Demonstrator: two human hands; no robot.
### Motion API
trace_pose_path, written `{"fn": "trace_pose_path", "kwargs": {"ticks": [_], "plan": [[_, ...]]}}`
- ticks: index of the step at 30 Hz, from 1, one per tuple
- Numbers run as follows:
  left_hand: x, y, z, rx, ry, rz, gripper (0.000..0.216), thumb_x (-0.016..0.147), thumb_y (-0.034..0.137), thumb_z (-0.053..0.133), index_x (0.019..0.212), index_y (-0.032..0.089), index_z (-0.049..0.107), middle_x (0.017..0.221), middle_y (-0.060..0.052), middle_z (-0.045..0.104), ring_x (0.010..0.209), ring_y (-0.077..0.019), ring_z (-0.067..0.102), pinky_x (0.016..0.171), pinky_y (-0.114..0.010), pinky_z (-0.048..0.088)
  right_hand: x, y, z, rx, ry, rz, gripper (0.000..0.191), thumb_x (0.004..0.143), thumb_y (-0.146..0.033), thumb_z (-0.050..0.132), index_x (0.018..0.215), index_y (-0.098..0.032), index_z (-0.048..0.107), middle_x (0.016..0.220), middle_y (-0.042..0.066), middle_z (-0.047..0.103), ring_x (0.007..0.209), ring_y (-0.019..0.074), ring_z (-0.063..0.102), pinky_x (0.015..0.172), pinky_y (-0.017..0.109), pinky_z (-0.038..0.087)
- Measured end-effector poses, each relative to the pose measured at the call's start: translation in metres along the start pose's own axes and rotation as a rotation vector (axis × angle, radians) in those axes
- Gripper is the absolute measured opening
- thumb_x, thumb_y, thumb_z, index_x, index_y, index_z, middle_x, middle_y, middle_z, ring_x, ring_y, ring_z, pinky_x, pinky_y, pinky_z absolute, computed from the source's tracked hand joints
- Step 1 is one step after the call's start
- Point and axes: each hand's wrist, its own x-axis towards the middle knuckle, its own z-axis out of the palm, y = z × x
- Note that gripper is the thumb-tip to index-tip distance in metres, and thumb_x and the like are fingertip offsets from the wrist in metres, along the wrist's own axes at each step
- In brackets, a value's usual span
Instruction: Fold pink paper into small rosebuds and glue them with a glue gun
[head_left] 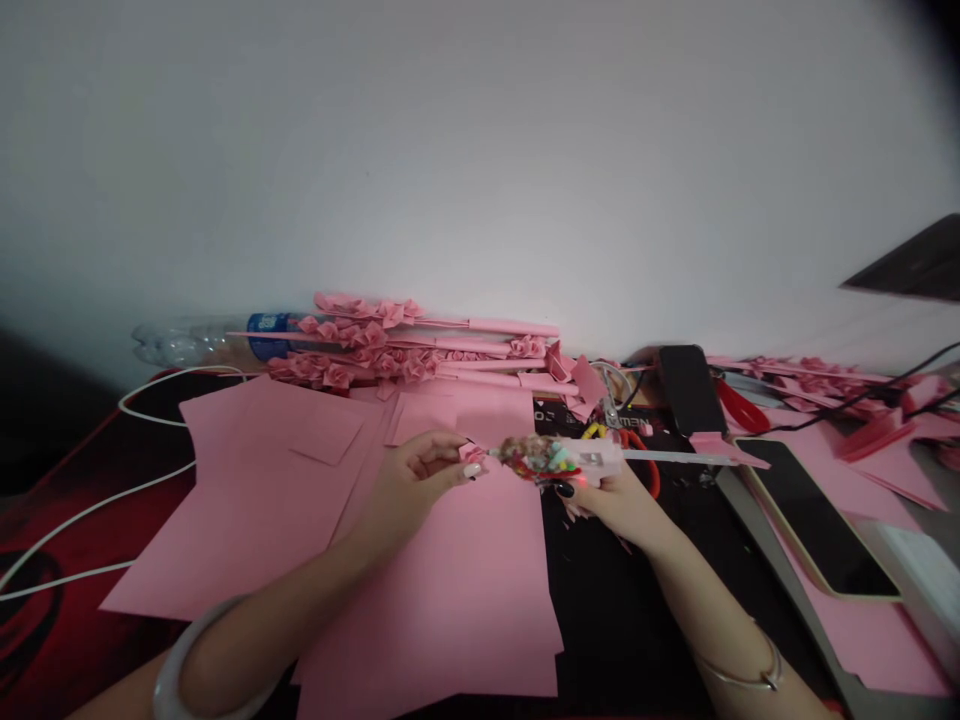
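Note:
Between thumb and fingers, my left hand [431, 470] pinches a small folded pink paper piece [471, 455], mostly covered by the fingertips. My right hand [619, 505] is wrapped round a hot glue gun [555, 457] whose front is crusted with colourful decorations. Its nozzle points left and reaches the paper piece; I cannot tell whether they touch. A long translucent glue stick [679, 457] sticks out of its back. Below both hands lie pink paper sheets [465, 600].
Folded pink paper flowers on stems [390, 345] lie along the wall beside a plastic bottle [187, 340]. More pink sheets [255, 500] are at left, near a white cable [67, 510]. On the right are a phone [821, 520], another dark phone-like device [688, 390] and orange-handled scissors [651, 470].

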Motion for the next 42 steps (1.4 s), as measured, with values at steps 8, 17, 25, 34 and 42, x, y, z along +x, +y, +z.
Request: {"fn": "trace_pose_path", "kwargs": {"ticks": [8,17,25,34,42], "plan": [[0.0002,0.0001,0.0028,0.032,0.034,-0.004,0.023,0.061,0.020,0.080,0.080,0.016,0.068,0.078,-0.004,0.073,0.077,-0.0214,0.069,0.073,-0.033,0.055,-0.0010,-0.0005,0.0040,-0.076,-0.040,0.016,0.026,0.080,-0.033,0.066,0.066,-0.017,0.050,0.051,-0.005,0.047,0.043,0.0081,0.040,0.041,0.019,0.034],[-0.0005,0.0012,0.0029,0.047,0.037,-0.012,0.022,0.061,0.021,0.080,0.079,0.017,0.068,0.078,-0.004,0.073,0.076,-0.0202,0.069,0.073,-0.031,0.055,-0.0012,0.0008,0.0058,-0.169,0.000,-0.021,0.013,0.081,-0.022,0.060,0.071,-0.017,0.053,0.052,-0.005,0.045,0.043,0.0082,0.040,0.041,0.019,0.032],[-0.0004,0.0000,0.0024,0.066,0.039,-0.006,0.024,0.062,0.023,0.079,0.081,0.016,0.067,0.079,-0.005,0.073,0.077,-0.0208,0.069,0.073,-0.032,0.054,-0.0016,0.0014,0.0053,-0.206,0.010,-0.015,0.005,0.080,-0.020,0.058,0.078,-0.016,0.055,0.055,-0.005,0.046,0.045,0.0087,0.041,0.043,0.019,0.033],[0.0014,-0.0015,0.0005,0.055,0.032,-0.020,0.023,0.062,0.024,0.080,0.080,0.018,0.067,0.078,-0.004,0.073,0.076,-0.0199,0.068,0.071,-0.030,0.055,-0.0018,0.0015,0.0051,-0.340,0.000,-0.089,0.007,0.083,-0.023,0.057,0.081,-0.016,0.059,0.062,-0.001,0.055,0.052,0.0114,0.047,0.050,0.022,0.040],[0.0041,-0.0039,-0.0021,0.022,0.045,-0.062,0.025,0.066,0.027,0.079,0.086,0.016,0.067,0.082,-0.004,0.072,0.077,-0.0178,0.067,0.073,-0.029,0.054,-0.0020,-0.0007,0.0064,-0.580,0.023,-0.142,0.021,0.084,-0.035,0.061,0.073,-0.018,0.056,0.066,0.000,0.054,0.055,0.0133,0.051,0.050,0.023,0.038]]}}
